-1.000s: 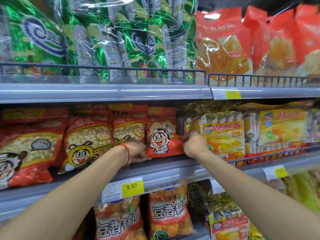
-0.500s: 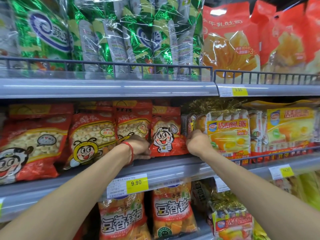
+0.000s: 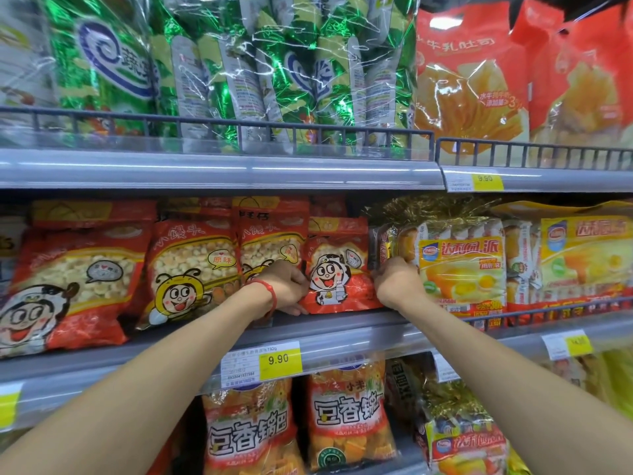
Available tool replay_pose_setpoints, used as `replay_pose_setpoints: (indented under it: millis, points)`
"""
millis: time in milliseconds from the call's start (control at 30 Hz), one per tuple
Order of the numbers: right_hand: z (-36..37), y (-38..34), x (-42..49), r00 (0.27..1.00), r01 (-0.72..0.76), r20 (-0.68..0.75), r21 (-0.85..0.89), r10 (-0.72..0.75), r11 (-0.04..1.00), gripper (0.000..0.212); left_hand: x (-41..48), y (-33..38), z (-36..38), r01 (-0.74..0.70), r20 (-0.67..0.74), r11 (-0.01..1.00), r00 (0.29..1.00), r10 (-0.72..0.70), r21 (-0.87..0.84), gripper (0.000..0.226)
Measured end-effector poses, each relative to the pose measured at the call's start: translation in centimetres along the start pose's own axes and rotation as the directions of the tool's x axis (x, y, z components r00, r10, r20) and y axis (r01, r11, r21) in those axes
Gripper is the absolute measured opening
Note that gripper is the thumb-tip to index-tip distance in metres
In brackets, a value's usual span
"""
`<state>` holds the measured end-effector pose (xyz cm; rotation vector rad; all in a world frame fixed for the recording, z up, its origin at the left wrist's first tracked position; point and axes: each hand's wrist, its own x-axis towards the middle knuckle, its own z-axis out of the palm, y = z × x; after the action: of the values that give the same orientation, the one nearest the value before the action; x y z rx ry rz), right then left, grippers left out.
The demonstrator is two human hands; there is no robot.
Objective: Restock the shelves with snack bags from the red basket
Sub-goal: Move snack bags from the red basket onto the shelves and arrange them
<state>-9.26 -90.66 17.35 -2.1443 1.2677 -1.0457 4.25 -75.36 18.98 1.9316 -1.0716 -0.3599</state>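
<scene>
Over the last 1 second very little changes: both hands stay on the same red snack bag (image 3: 337, 269) at the centre of the frame. The left hand (image 3: 287, 286) grips its lower left edge, fingers curled round it, and the right hand (image 3: 397, 286) pinches its right edge, beside the yellow cake pack (image 3: 462, 269). The bag stands upright on the middle shelf (image 3: 342, 332), at the right end of the row of matching red bags (image 3: 195, 262) and above the 9.90 price tag (image 3: 279, 359). This bag looks as good as placed and only needs letting go. The red basket is out of view.
</scene>
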Motion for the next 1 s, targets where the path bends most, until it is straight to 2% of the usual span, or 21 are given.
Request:
replay_pose_setpoints:
  millis: [200,333,467,567,700,800,900,1000]
  points:
    - [-0.6,-0.1,-1.6,0.993,0.061,-0.097,-0.042,-0.065,0.997,0.027,0.3,0.4,-0.1,0.090,-0.060,0.996,0.994,-0.092,-0.027,0.027]
    - [-0.8,0.0,-2.5,0.988,0.094,-0.125,-0.008,-0.094,0.996,0.021,0.3,0.2,-0.1,0.145,-0.052,0.986,0.987,-0.150,-0.077,0.032]
    - [-1.2,-0.4,-2.4,0.999,0.039,-0.030,0.005,-0.039,0.999,0.028,0.7,0.2,0.1,0.164,-0.078,0.985,0.983,-0.168,-0.056,0.034]
    - [-1.0,-0.7,-1.7,0.999,-0.001,0.050,-0.032,0.003,0.999,0.039,0.9,0.1,0.2,0.150,-0.067,0.987,0.987,-0.146,0.051,0.041]
    - [-1.1,-0.9,-1.3,0.996,-0.013,0.087,-0.079,0.020,0.997,0.030,1.0,-0.2,0.2,0.088,-0.083,0.982,0.994,-0.075,0.168,0.043]
    - [-1.4,-0.8,-1.3,0.995,0.019,0.102,-0.116,-0.007,0.993,0.036,0.7,-0.1,0.1,0.066,-0.101,0.981,0.994,-0.048,0.184,0.040]
    - [-1.8,-1.1,-1.5,0.983,0.054,0.183,-0.164,-0.023,0.985,0.051,0.4,0.2,0.2,0.065,-0.131,0.977,0.991,-0.039,0.203,0.034]
    - [-2.2,-1.6,-1.3,0.963,0.059,0.271,-0.219,0.003,0.974,0.049,1.0,0.3,0.4,0.078,-0.144,0.981,0.988,-0.053,0.176,0.031]
